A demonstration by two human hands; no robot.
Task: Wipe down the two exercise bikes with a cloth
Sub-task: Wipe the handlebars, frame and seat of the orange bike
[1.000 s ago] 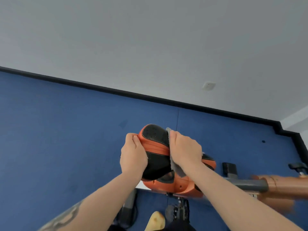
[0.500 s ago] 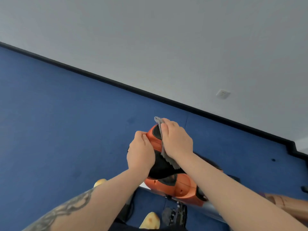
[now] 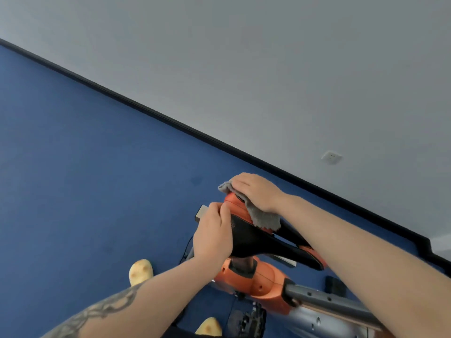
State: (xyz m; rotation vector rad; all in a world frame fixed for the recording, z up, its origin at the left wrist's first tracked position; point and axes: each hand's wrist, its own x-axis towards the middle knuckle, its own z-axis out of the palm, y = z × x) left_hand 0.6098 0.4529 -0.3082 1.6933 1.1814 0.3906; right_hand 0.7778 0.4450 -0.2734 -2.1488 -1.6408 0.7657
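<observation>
The right hand (image 3: 258,192) lies flat, pressing a grey cloth (image 3: 264,215) onto the rear of the orange-and-black bike saddle (image 3: 266,237). The left hand (image 3: 213,234) grips the saddle's left edge, fingers curled round it.

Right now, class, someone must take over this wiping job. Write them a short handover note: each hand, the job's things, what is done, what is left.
Left hand: grips the side of the saddle, steadying it.
Right hand: presses the grey cloth flat on the saddle's wide orange end.
Bike frame: below the saddle, on the blue floor.
Done: cannot tell beyond the saddle being wiped.
Left: the rest of this bike; the second bike, out of view.
</observation>
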